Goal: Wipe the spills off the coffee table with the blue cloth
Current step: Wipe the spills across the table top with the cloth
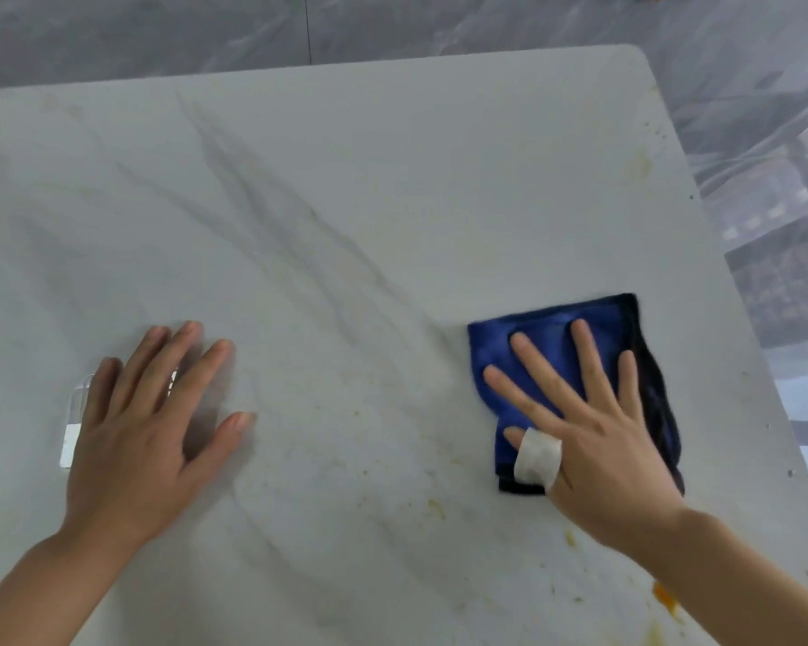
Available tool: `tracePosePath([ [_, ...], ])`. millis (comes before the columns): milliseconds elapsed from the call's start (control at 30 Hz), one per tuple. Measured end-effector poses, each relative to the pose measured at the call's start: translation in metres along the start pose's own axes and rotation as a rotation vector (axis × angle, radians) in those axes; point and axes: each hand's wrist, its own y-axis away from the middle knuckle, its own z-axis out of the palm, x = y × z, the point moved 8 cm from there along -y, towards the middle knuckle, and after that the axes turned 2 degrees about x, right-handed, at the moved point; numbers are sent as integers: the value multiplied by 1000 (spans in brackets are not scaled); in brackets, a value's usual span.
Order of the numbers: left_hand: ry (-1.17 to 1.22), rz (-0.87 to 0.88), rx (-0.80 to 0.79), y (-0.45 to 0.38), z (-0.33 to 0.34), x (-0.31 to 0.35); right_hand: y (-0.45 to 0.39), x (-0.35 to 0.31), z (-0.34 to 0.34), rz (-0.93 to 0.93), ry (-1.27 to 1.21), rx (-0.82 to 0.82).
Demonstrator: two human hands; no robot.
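Two flat hands on the coffee table [393, 156], one pressing the blue cloth [551, 338].

Right hand [593, 440] lies on the folded cloth with fingers straight and spread, a white wrap on the thumb; left hand [145, 421] rests bare on the stone, fingers loosely splayed. Yellowish spills [663, 599] sit behind the right wrist and speckle the stone between the hands. Best to keep even palm pressure and drag the cloth back over those spots in overlapping passes.
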Motion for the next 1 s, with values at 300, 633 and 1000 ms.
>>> tracePosePath([
  [300, 0, -11, -23, 1, 3, -3, -25, -91, 3, -215, 45, -65],
  [633, 15, -27, -15, 1, -2, 1, 7, -83, 5, -53, -63, -23],
  [1000, 8, -21, -3, 2, -2, 0, -10, -140, 15, -376, -82, -69],
])
